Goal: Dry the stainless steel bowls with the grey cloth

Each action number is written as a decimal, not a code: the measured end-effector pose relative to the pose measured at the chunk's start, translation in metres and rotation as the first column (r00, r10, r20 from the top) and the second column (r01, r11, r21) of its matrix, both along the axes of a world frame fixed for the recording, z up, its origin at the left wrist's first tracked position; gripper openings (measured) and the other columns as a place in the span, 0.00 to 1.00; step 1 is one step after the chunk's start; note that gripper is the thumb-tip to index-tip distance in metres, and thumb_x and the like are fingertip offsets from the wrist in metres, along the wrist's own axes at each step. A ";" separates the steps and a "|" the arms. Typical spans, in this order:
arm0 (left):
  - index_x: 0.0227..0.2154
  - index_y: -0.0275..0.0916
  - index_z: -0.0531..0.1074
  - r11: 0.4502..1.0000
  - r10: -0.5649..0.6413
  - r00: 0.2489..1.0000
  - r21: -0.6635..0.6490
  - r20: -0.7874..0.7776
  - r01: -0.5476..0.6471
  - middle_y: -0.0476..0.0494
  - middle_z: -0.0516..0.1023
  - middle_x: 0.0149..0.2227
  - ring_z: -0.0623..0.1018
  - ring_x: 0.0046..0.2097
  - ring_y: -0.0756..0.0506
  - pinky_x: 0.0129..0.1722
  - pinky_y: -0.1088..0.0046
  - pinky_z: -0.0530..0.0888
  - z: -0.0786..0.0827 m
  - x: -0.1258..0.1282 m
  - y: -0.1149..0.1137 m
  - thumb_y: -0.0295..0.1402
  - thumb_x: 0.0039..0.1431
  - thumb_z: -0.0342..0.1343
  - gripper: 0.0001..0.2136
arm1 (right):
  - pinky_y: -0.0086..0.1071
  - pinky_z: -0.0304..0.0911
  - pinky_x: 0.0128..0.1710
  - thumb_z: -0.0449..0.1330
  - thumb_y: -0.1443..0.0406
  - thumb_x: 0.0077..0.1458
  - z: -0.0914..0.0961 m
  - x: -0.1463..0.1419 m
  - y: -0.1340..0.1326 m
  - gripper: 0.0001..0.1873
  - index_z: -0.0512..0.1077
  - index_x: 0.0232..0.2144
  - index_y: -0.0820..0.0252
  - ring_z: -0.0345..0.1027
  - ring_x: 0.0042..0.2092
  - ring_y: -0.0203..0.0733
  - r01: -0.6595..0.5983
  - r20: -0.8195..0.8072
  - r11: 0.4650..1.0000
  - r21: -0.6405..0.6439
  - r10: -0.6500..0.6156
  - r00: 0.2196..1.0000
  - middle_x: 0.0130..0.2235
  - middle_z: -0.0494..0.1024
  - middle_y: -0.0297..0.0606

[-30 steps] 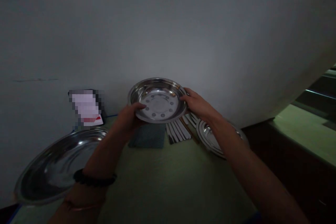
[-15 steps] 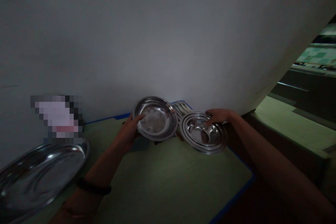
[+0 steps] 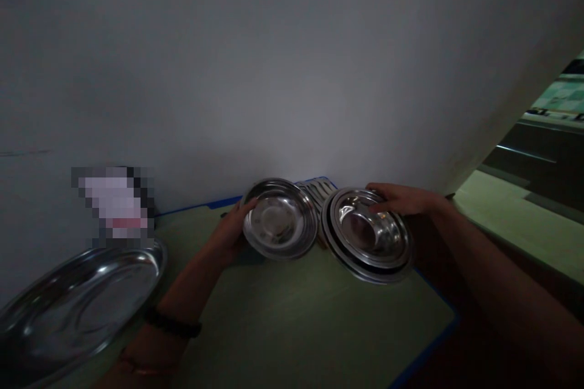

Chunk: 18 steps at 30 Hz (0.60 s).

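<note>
My left hand (image 3: pixel 235 228) is closed on the rim of a round stainless steel bowl (image 3: pixel 278 222), thumb inside and fingers hidden beneath. The bowl is tilted towards me above the table. To its right, my right hand (image 3: pixel 395 197) grips the far right rim of a nested stack of shiny steel bowls (image 3: pixel 365 228), thumb over the inner edge. A dark gap shows between the upper bowls and the wider one below. Behind and between both lies a row of cutlery (image 3: pixel 314 191), partly covered by the bowls.
A large oval steel tray (image 3: pixel 91 316) lies at the left of the green table (image 3: pixel 292 328), which has a blue edge. A pixelated object (image 3: pixel 116 200) leans by the grey wall (image 3: pixel 274 73). Another pale green surface (image 3: pixel 524 225) stands beyond on the right.
The stack in my right hand has tilted more towards me, and the gap between its bowls has widened. In the view, both hands and the table have shifted slightly right.
</note>
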<state>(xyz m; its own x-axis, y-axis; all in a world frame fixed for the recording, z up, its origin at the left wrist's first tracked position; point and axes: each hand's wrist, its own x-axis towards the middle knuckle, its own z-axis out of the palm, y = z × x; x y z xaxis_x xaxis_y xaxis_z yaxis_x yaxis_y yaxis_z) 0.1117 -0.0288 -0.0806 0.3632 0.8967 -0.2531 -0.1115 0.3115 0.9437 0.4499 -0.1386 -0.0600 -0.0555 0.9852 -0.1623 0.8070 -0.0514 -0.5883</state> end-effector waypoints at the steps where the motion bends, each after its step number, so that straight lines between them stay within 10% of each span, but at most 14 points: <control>1: 0.48 0.41 0.71 1.000 -0.020 1.000 0.010 0.017 0.020 0.43 0.81 0.34 0.79 0.31 0.46 0.32 0.72 0.76 0.000 0.000 0.000 0.38 0.57 0.56 0.16 | 0.36 0.65 0.42 0.59 0.57 0.50 0.003 -0.004 0.003 0.18 0.65 0.40 0.62 0.69 0.42 0.46 0.005 -0.067 1.000 0.016 -0.004 0.998 0.40 0.75 0.44; 5: 0.56 0.49 0.65 0.990 -0.116 0.992 0.085 0.059 0.110 0.46 0.76 0.52 0.76 0.50 0.42 0.47 0.68 0.73 -0.006 0.000 0.003 0.51 0.58 0.51 0.25 | 0.35 0.65 0.39 0.60 0.57 0.49 0.012 -0.034 0.022 0.18 0.65 0.40 0.61 0.70 0.38 0.42 0.020 -0.272 0.995 0.102 0.008 0.962 0.37 0.75 0.39; 9: 0.57 0.57 0.63 0.987 -0.091 0.988 0.147 0.125 0.072 0.55 0.68 0.60 0.67 0.61 0.44 0.58 0.68 0.64 -0.013 0.001 0.005 0.54 0.57 0.50 0.25 | 0.34 0.65 0.38 0.58 0.62 0.52 0.018 -0.070 0.048 0.14 0.66 0.40 0.63 0.70 0.38 0.42 0.012 -0.146 0.971 0.238 0.023 0.989 0.38 0.76 0.41; 14: 0.43 0.43 0.76 0.989 0.140 0.986 -0.068 0.085 -0.135 0.42 0.78 0.51 0.71 0.57 0.39 0.55 0.65 0.68 -0.015 0.000 0.007 0.53 0.55 0.52 0.22 | 0.39 0.63 0.49 0.57 0.66 0.53 0.013 -0.102 0.070 0.15 0.69 0.44 0.65 0.69 0.47 0.47 0.116 0.070 0.890 0.441 -0.163 0.984 0.48 0.73 0.48; 18: 0.35 0.39 0.77 0.992 0.098 0.980 -0.100 0.174 -0.082 0.41 0.81 0.43 0.75 0.52 0.41 0.52 0.67 0.70 -0.008 0.001 0.004 0.52 0.60 0.46 0.22 | 0.39 0.62 0.53 0.57 0.55 0.55 0.003 -0.118 0.074 0.32 0.60 0.57 0.68 0.66 0.53 0.50 0.200 -0.047 0.926 0.321 -0.195 0.980 0.57 0.65 0.56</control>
